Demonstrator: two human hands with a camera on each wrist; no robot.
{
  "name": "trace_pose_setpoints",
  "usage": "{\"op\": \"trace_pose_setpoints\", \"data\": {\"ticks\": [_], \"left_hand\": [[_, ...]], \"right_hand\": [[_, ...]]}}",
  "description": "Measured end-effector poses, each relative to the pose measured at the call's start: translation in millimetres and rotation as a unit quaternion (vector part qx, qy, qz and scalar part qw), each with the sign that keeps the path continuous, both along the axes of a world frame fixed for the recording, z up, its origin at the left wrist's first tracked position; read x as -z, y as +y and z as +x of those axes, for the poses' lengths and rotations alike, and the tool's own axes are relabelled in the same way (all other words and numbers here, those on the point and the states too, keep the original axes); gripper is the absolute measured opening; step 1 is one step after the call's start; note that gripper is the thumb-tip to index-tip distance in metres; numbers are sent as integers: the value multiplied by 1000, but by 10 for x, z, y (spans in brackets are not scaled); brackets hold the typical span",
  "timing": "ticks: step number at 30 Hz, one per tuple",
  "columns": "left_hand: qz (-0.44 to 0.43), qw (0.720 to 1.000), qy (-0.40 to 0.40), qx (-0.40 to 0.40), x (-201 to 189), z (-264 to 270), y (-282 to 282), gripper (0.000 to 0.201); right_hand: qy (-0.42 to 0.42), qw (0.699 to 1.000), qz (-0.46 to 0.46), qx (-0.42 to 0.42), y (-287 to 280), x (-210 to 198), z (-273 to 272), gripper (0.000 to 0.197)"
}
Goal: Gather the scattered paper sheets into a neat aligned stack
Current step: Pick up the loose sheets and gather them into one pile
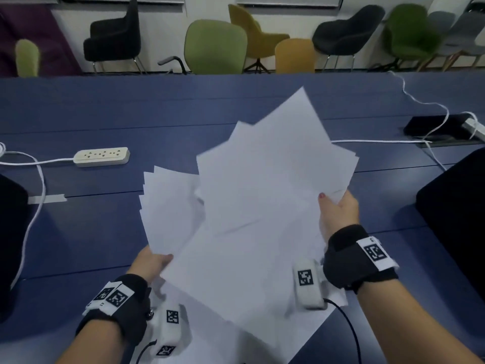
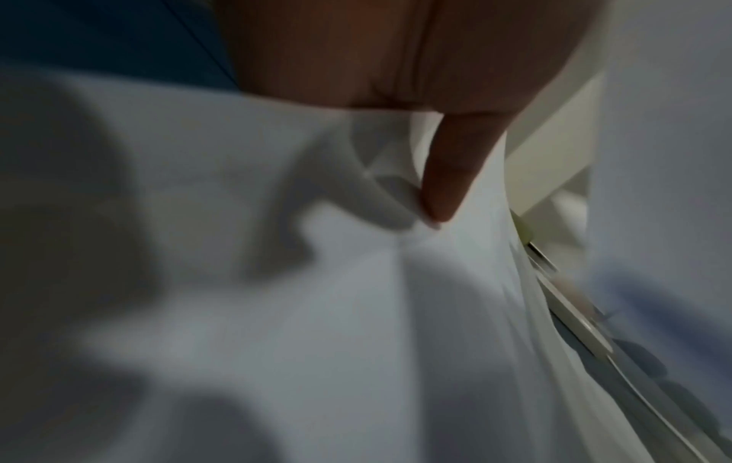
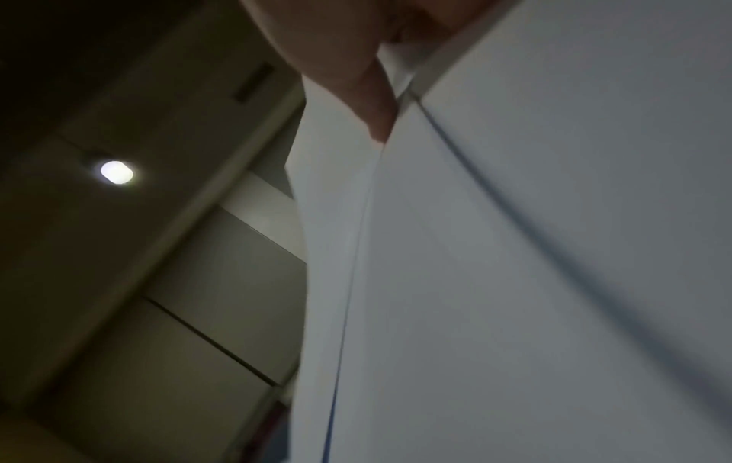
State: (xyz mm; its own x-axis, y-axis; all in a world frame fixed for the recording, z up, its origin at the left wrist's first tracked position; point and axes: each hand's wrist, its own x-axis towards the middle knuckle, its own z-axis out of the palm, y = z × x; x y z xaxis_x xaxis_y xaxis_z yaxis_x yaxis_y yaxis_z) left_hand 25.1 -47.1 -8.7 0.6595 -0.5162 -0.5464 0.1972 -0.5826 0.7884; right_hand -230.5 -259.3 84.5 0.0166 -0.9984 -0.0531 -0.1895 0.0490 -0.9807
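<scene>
Several white paper sheets [image 1: 257, 195] are fanned out unevenly and lifted above the blue table [image 1: 86, 232]. My left hand [image 1: 154, 261] grips the fan's lower left edge, thumb on top. My right hand [image 1: 338, 211] pinches the right edge, thumb on the top sheet. One more white sheet [image 1: 301, 332] lies flat on the table below, near the front. In the left wrist view a finger [image 2: 447, 175] presses into crumpled paper [image 2: 317, 297]. In the right wrist view a fingertip [image 3: 376, 109] sits on the sheet edges [image 3: 515, 250].
A white power strip [image 1: 101, 156] with its cable lies at the left. A black box [image 1: 435, 124] with white cables sits at the far right. Dark chair backs stand at both table sides [image 1: 456, 211]. Several chairs [image 1: 215, 47] line the far side.
</scene>
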Motion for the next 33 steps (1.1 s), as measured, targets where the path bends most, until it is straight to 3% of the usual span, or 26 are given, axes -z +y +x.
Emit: {"op": "trace_pose_setpoints", "data": {"ticks": [5, 9, 13, 16, 19, 22, 24, 28, 33], "left_hand": [[2, 996, 76, -43, -38, 44, 103, 26], [-23, 991, 115, -71, -47, 16, 129, 47], [-53, 991, 117, -35, -113, -59, 120, 34], [-39, 997, 61, -5, -26, -13, 154, 41], [-34, 998, 57, 6, 182, 109, 234, 67], [-47, 997, 63, 24, 168, 77, 232, 74], [-52, 996, 64, 26, 106, 33, 220, 66], [-50, 996, 57, 36, 90, 24, 216, 48], [-54, 997, 51, 33, 98, 57, 216, 46]], "right_hand": [[115, 983, 77, -123, 13, 297, -173, 24], [112, 968, 127, -187, 111, 404, -79, 27], [102, 955, 136, -243, 235, 473, 91, 24], [131, 925, 187, -305, 194, 580, 61, 33], [271, 875, 189, -354, 162, 760, -76, 30], [251, 905, 177, -294, 222, 832, -149, 12], [198, 927, 179, -262, 287, 845, -110, 19], [154, 935, 213, -238, 423, 895, 30, 22], [121, 938, 247, -210, 400, 956, 28, 10]]}}
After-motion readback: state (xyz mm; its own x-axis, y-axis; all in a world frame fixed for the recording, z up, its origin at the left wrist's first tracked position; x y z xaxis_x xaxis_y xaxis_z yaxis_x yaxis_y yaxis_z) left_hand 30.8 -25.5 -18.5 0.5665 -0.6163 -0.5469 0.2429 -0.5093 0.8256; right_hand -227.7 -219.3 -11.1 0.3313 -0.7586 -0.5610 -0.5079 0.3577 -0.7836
